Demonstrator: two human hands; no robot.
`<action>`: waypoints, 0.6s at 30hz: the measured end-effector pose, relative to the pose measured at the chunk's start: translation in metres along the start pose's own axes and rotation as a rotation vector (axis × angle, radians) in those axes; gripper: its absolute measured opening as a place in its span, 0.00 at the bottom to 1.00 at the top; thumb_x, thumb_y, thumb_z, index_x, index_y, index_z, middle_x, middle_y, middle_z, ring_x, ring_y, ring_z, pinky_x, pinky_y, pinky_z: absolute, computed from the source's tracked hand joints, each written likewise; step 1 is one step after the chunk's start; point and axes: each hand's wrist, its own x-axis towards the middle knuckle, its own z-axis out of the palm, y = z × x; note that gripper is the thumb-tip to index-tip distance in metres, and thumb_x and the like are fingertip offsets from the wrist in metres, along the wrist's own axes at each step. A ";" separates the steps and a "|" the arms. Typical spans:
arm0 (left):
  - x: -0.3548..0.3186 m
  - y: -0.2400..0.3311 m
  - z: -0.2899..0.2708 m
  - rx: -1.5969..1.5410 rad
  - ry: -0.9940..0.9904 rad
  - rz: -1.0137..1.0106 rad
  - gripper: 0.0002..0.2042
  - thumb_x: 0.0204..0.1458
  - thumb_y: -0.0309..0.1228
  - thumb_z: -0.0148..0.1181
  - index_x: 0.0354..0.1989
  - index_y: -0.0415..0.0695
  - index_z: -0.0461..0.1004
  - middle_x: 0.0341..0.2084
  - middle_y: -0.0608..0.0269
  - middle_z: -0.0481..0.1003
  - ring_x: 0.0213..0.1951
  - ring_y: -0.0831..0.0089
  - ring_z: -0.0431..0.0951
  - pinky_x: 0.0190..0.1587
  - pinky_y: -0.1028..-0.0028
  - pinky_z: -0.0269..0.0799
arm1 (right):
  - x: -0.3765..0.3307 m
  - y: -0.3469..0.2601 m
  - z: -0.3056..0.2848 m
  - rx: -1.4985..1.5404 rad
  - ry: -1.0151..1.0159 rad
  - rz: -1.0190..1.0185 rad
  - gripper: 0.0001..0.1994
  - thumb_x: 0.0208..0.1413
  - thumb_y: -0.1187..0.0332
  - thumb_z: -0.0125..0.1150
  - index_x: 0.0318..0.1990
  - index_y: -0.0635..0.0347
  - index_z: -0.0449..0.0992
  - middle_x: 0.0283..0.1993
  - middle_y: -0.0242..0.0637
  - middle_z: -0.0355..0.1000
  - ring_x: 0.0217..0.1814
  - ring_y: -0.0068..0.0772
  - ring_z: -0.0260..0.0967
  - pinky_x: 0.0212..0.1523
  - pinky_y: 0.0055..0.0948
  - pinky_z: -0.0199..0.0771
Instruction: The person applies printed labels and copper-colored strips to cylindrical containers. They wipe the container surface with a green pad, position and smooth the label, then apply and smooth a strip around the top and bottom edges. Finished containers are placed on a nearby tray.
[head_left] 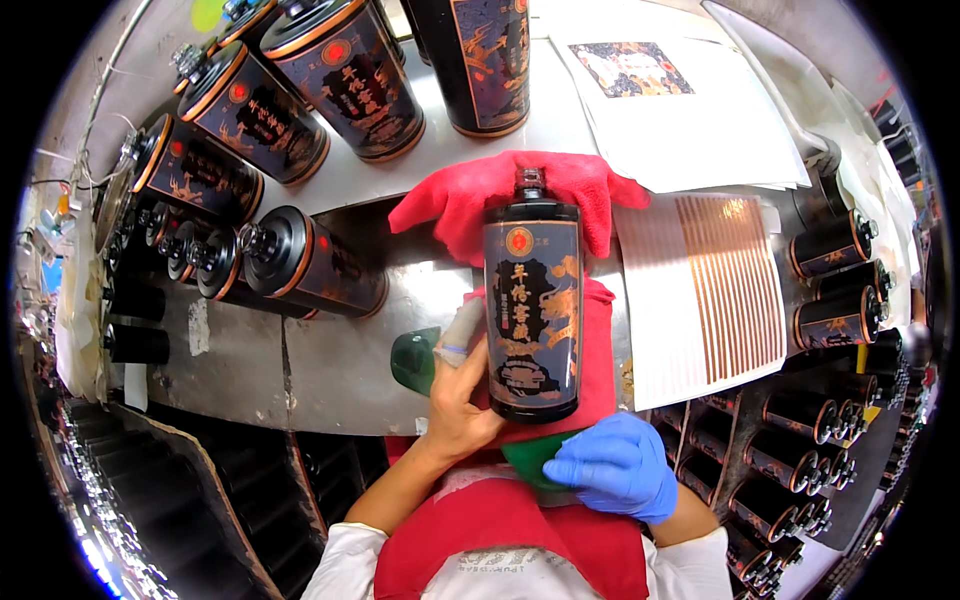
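Taking the black bottle (532, 305) with orange ornament at the middle of the bench (330, 370) as landmark: far to its left, a cluster of black bottles (300, 262) of the same kind lies on its sides at the metal bench's edge, caps pointing toward the person, and more of them (350, 70) lie up and left of it. Just left of the landmark, the bare left hand (458, 395) rests against the bottle's lower left side, its taped thumb (462, 335) running up along the label edge; its grip is a loose cradle on the bottle's side rather than a full wrap. A green plastic scraper (413, 358) sits just beyond that hand, to the left. The bottle itself lies neck away from the person on a red cloth (480, 195) that spreads above and beneath it. Below and slightly right of the bottle's base, the right hand (612, 462) in a blue glove closes its grip on a second green scraper (528, 455) pressed near the base. Right of the bottle lies a white sheet with thin copper strips (705, 290), above that white paper sheets (690, 110), and farther right more black bottles (835, 285) lie stacked.
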 end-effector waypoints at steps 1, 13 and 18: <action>-0.001 -0.001 0.001 0.005 0.013 0.008 0.33 0.35 0.28 0.69 0.54 0.34 0.67 0.58 0.39 0.59 0.59 0.48 0.60 0.58 0.61 0.55 | -0.003 0.000 -0.001 0.020 0.025 0.076 0.15 0.31 0.76 0.68 0.32 0.51 0.78 0.28 0.30 0.72 0.28 0.33 0.70 0.27 0.28 0.70; -0.008 0.008 -0.009 0.164 0.134 0.110 0.32 0.34 0.25 0.68 0.52 0.29 0.66 0.52 0.39 0.66 0.53 0.48 0.66 0.56 0.60 0.58 | 0.014 0.001 -0.004 0.211 0.110 0.239 0.13 0.35 0.82 0.67 0.32 0.62 0.77 0.34 0.38 0.74 0.35 0.33 0.73 0.36 0.30 0.73; -0.003 0.018 -0.011 0.190 0.162 0.244 0.33 0.30 0.28 0.73 0.50 0.29 0.69 0.49 0.40 0.69 0.50 0.49 0.69 0.53 0.62 0.63 | 0.108 0.055 -0.031 -0.040 0.416 0.260 0.14 0.38 0.82 0.66 0.36 0.61 0.76 0.33 0.35 0.72 0.33 0.26 0.70 0.34 0.23 0.70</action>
